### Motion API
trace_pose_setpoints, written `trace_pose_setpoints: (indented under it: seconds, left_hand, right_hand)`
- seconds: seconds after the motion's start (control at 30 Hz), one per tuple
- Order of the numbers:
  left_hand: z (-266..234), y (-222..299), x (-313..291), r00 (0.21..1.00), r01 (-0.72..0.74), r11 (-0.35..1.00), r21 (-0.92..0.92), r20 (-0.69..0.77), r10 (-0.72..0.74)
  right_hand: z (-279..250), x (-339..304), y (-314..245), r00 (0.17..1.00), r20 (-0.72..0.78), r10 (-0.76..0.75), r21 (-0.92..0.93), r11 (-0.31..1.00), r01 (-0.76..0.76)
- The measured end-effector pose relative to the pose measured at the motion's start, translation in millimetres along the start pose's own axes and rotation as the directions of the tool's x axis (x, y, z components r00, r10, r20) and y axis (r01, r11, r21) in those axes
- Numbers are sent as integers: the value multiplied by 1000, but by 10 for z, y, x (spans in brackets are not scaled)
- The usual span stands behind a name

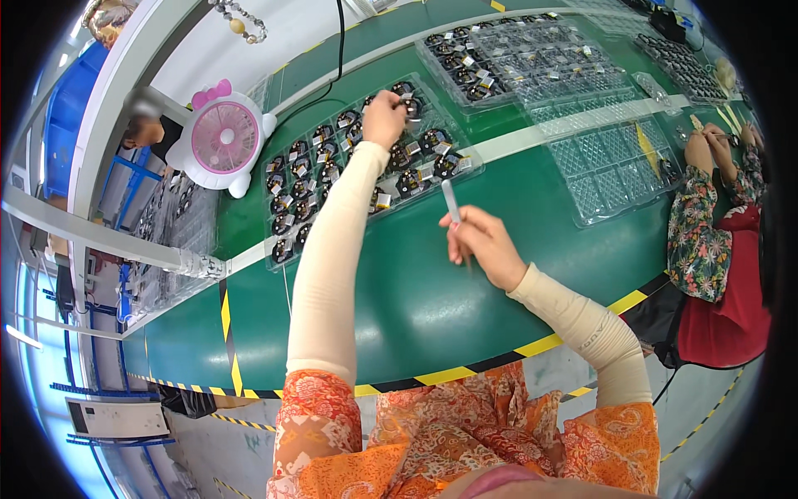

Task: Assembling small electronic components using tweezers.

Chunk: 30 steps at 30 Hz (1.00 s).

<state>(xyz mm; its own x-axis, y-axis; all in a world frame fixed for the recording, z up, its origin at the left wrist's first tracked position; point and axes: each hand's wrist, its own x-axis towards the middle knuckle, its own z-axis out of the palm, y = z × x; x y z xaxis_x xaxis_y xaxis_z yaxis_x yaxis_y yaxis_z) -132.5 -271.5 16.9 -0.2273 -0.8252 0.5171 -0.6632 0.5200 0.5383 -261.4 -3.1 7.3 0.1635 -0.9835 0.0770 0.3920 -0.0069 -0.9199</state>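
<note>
The left hand (385, 121) reaches over the far right end of a clear tray (469, 163), its fingertips at a black round part (411, 109). That part lies just to the right of the fingers, in the tray's far rows; the fingers are bent close together and hide their own tips, so I cannot tell whether they grip it or only touch it. More black parts (331, 172) sit in rows in the same tray, to the left of the hand and nearer the person, the closest ones beside the sleeved left forearm. The right hand (486, 241) is closed on a thin pale tool (450, 200), pinched between thumb and fingers, with its flat end pointing up and away toward the tray's near right corner. This hand is over the bare green table (416, 308), apart from the tray and well apart from the left hand. A pink-and-white fan (226, 137) stands left of the tray; a mostly unfilled tray (592, 176) lies to the right, near a co-worker's hands (700, 151).
</note>
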Motion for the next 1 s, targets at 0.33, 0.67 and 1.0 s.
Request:
trace_pose_setpoints:
  seconds: [0.33, 0.67, 1.0]
  left_hand:
    - [-1062, 866, -2072, 876, 361, 829, -427, 461, -144]
    - [-1249, 783, -2477, 978, 131, 964, -232, -129, -164]
    - [-1243, 752, -2544, 985, 61, 988, -141, -152, -83]
  right_hand:
    - [91, -19, 53, 993, -103, 53, -177, 982, -71]
    - [650, 21, 164, 994, 36, 102, -319, 944, -86]
    - [668, -72, 266, 989, 33, 143, -352, 928, -123]
